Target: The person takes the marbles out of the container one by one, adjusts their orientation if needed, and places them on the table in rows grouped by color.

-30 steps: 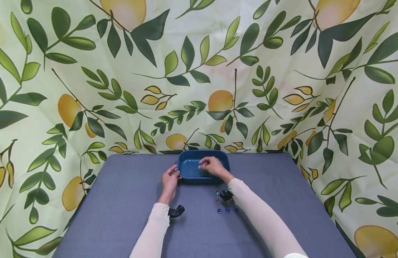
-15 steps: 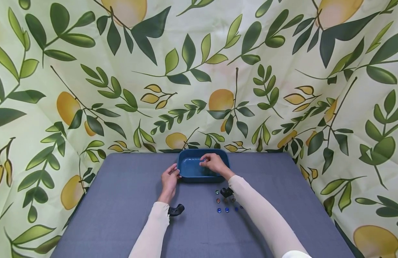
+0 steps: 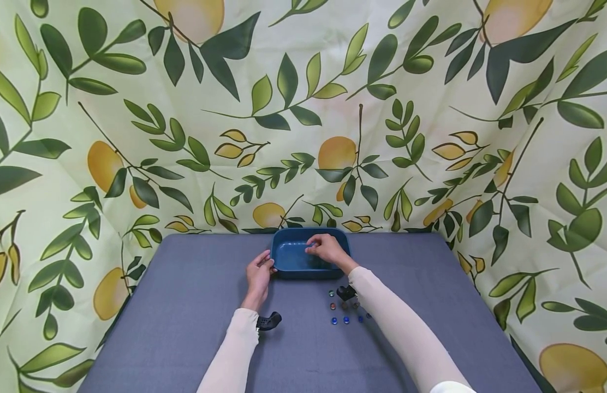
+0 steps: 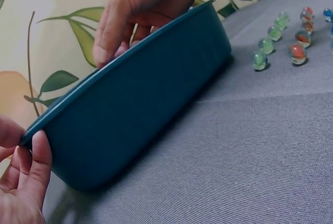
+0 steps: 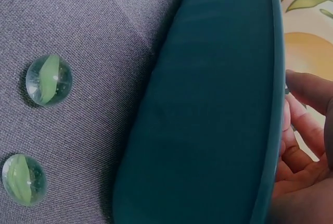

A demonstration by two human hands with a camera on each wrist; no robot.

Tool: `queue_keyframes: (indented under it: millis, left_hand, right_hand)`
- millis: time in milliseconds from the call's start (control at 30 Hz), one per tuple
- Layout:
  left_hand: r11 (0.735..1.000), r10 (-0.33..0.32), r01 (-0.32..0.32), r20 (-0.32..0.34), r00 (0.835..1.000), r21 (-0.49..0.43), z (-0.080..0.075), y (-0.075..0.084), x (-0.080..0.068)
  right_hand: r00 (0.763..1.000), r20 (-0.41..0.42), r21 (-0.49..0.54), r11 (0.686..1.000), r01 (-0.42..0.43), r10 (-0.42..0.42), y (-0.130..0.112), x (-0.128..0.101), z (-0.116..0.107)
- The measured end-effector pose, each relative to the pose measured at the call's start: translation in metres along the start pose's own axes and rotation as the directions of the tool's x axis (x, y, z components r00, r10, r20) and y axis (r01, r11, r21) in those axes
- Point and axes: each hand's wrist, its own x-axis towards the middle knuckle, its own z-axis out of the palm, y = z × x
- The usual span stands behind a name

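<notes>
l hand (image 3: 259,271) grips the blue tub (image 3: 289,256) at desk's far edge; r hand (image 3: 325,249) over it, fingers curled, can't tell if holding. likely dropping marbles (image 3: 346,320) in; next needs another pick.

- Tray (image 3: 284,256): dark teal.
- Marbles (image 4: 260,60): clear glass, green, red and blue cores.
- Tablecloth (image 3: 185,305): grey-blue.
- Backdrop (image 3: 303,109): pale green, printed with leaves and yellow lemons.
- Sleeves (image 3: 406,338): cream.
</notes>
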Motion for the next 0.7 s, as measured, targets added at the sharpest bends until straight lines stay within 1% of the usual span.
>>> queue_keyframes:
  millis: [267,433,700]
  left_hand:
    - [1.000,-0.017,0.017,0.001,1.000,-0.022,0.0012,0.0019,-0.0013]
    - [0.999,-0.022,0.022,0.000,1.000,-0.025,0.0014,0.0025,-0.0012]
    - [0.999,-0.030,0.030,-0.008,1.000,-0.022,0.0028,0.0059,-0.0019]
  right_hand:
    - [1.000,-0.002,-0.014,1.000,-0.004,0.004,0.0010,0.0020,-0.0004]
    - [1.000,-0.003,-0.015,1.000,0.003,-0.003,0.0015,0.0022,-0.0012]
    - [1.000,-0.004,-0.005,1.000,-0.011,0.011,0.0007,0.0011,-0.0019]
